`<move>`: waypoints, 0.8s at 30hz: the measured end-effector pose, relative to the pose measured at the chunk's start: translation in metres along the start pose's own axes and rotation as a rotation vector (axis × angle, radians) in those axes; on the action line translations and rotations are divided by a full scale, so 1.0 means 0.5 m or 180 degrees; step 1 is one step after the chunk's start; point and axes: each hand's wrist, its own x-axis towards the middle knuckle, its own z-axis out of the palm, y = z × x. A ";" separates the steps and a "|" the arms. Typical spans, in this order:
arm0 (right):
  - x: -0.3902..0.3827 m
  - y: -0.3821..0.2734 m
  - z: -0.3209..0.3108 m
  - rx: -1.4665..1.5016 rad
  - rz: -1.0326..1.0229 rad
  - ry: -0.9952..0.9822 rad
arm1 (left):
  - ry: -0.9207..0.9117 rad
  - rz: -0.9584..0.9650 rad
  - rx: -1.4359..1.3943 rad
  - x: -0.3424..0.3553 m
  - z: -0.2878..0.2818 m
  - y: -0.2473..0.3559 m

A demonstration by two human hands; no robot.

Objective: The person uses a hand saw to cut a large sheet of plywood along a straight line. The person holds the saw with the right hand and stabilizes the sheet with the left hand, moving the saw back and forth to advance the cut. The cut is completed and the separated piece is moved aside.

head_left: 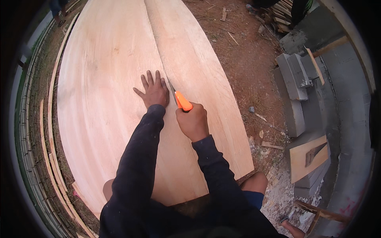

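A large sheet of pale plywood (103,55) stretches out in front of me. My right hand (194,123) is wrapped round the orange handle of a handsaw (183,101), whose narrow dark blade points away from me and sits in a long slit in the sheet. From the blade the slit runs to the far edge, and a faint straight line continues toward me. Just left of the blade, my left hand (152,91) lies flat on the plywood with its fingers spread.
Grey blocks (291,75) and a block wall (353,99) stand to the right. A small board (297,160) there carries a brown-handled tool (311,156). Long wooden strips (51,158) lie along the left. Other people's legs show at the far left and far right.
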 end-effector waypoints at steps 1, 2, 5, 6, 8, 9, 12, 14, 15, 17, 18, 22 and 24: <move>0.003 -0.002 0.024 0.0061 -0.0082 0.0091 | 0.0044 -0.0008 0.0003 0.008 -0.004 -0.009; -0.008 0.003 0.041 0.0100 -0.0149 0.0170 | 0.0029 -0.0016 -0.0011 0.007 -0.014 -0.013; -0.098 0.007 0.024 0.0277 -0.0083 0.0179 | -0.0040 -0.0127 -0.0070 0.016 -0.029 -0.044; -0.161 0.004 -0.023 0.0380 -0.0093 0.0176 | -0.0144 -0.0131 -0.0174 0.016 -0.035 -0.027; -0.310 0.020 -0.095 0.0675 0.0305 0.0031 | 0.0051 -0.0126 -0.0066 0.030 -0.042 -0.033; -0.381 0.038 -0.130 0.0469 0.0408 0.0066 | 0.0013 -0.0072 0.0012 0.007 -0.020 -0.039; -0.435 0.007 -0.179 0.0289 0.0585 0.0060 | 0.0045 -0.0038 -0.0161 0.001 -0.014 -0.022; -0.374 -0.001 -0.150 0.0360 0.0345 0.0016 | 0.0089 -0.0014 -0.0125 -0.003 -0.016 -0.034; -0.286 0.012 -0.099 0.0548 0.0412 0.0012 | 0.0138 -0.0018 -0.0100 0.000 -0.016 -0.046; -0.078 0.025 -0.002 0.0241 0.0027 0.0049 | 0.0188 0.0021 -0.0186 0.001 -0.001 -0.045; -0.012 0.010 0.026 0.0213 -0.0063 0.0128 | 0.0221 0.0043 -0.0150 0.010 -0.006 -0.040; -0.016 0.035 0.070 0.0066 -0.0381 0.0440 | 0.0208 0.0076 -0.0164 -0.003 0.006 -0.027; -0.126 0.039 0.016 0.0108 -0.0032 0.0220 | 0.0194 -0.0016 -0.0200 0.015 0.008 -0.046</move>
